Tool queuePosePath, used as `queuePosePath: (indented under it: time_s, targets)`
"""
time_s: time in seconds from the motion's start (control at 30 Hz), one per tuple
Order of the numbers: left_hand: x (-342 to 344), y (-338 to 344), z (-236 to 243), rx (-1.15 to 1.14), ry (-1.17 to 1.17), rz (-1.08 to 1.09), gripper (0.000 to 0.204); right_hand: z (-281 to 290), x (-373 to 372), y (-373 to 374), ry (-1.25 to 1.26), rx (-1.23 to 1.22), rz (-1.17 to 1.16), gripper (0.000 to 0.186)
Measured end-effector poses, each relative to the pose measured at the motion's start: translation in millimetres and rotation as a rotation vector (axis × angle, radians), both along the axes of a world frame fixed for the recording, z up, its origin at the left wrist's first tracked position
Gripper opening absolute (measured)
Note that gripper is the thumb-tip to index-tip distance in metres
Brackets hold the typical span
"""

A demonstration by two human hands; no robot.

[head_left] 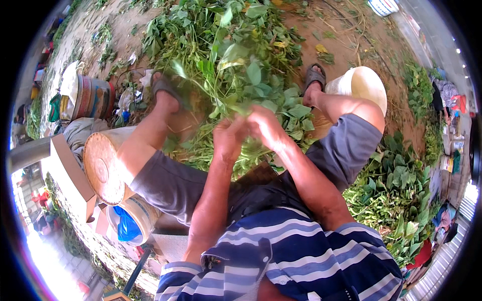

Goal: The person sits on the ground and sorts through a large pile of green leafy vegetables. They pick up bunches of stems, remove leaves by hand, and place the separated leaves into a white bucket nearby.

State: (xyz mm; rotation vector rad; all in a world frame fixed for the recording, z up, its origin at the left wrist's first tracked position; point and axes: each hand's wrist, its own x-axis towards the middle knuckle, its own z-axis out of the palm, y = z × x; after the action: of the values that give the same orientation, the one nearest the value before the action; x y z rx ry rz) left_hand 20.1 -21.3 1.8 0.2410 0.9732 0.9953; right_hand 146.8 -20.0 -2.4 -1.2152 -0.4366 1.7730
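Both my hands meet between my knees over green leafy plants. My left hand (228,133) is closed on a leafy stalk (216,95), which rises away from me and is partly smeared by motion. My right hand (261,125) is closed at the lower end of the same stalk, close beside the left, its fingertips blurred and partly hidden. A loose heap of plants with green pods (251,35) spreads beyond my hands, and more leaves and pods lie under them.
An upright white bucket (366,85) stands by my right knee, another pile of plants (391,200) behind it. At left are a tipped pale bucket (100,168), a container with blue plastic (128,223), a cardboard piece (70,173) and a striped bucket (93,100).
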Motion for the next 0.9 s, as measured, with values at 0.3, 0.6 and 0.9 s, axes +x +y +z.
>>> queuePosePath:
  time_s: [0.3,0.6,0.9]
  targets:
    - [-9,0,-11,0.139,0.356,-0.099,0.019,4,-1,-1,0.022,-0.103,0.051,0.007]
    - [-9,-4,-28,0.204,0.392,-0.096,0.020,-4,-8,-4,-0.021,-0.080,-0.034,0.007]
    - [-8,3,-15,0.088,0.175,0.014,0.013,22,0,1,-0.307,0.208,0.310,0.023]
